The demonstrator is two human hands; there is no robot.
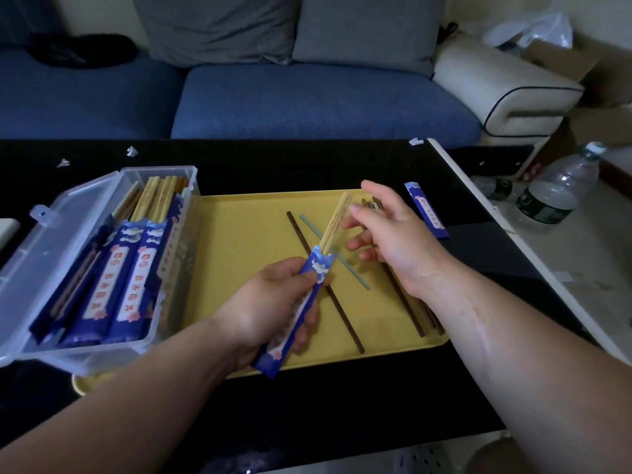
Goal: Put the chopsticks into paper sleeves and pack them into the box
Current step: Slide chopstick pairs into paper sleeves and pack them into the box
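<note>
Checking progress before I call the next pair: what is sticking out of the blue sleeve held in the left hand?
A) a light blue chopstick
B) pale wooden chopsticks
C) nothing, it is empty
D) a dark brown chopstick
B: pale wooden chopsticks stick out of the top of the blue sleeve gripped by the left hand, while the dark brown chopstick and the light blue chopstick lie loose on the yellow tray.

The left hand (270, 302) and right hand (393, 234) are bare, as are both forearms (506, 336).
</note>
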